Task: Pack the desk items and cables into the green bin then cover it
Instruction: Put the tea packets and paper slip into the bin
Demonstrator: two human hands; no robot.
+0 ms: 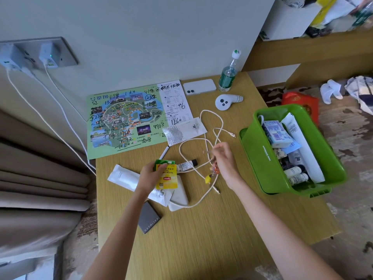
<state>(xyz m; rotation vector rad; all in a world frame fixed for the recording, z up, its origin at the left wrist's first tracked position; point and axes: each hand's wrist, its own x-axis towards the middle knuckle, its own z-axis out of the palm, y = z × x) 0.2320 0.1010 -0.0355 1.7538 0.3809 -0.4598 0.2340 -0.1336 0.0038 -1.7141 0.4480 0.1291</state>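
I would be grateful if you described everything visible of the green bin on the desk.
The green bin looks like glossy plastic, rectangular with rounded corners and white STORAGE BOX lettering on its long near wall. It stands uncovered at the right edge of the desk, on a second green piece, perhaps its lid. Inside lie a long white tube, small bottles and a blue-and-white packet.

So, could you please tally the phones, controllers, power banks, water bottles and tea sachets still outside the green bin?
Phone: 1
Controller: 1
Power bank: 1
Water bottle: 1
Yellow sachet: 1
Green sachet: 1
Both sachets are held in the left hand.
Total: 6
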